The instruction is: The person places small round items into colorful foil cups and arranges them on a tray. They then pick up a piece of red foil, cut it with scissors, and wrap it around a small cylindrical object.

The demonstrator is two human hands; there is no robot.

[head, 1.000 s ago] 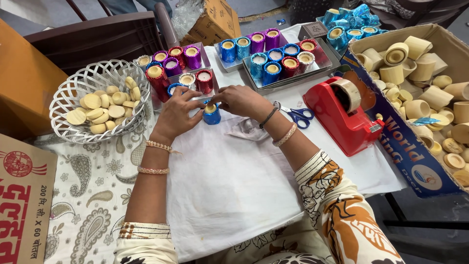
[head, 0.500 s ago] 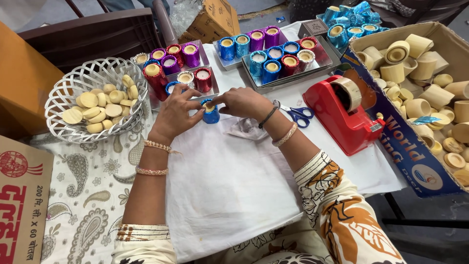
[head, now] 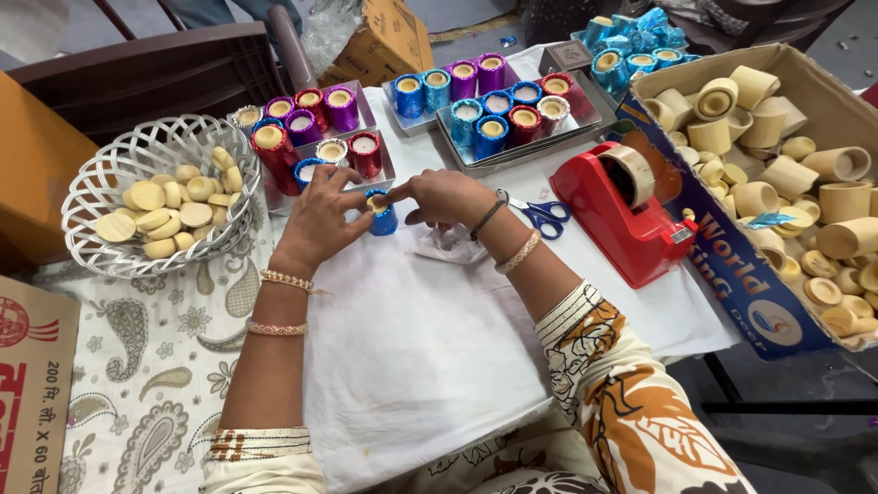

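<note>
Two hands [head: 384,206] around shiny blue foil-wrapped cup [head: 383,220]

We take this for a small craft workbench for hand-decorating candle cups: metal trays [head: 498,151] of foil-wrapped cups in blue, purple and red, a cardboard box [head: 732,274] heaped with plain wooden cups, a white wire basket [head: 101,187] of round lids, a red tape dispenser [head: 613,215], and scissors [head: 544,215] on a white cloth [head: 412,338]
</note>
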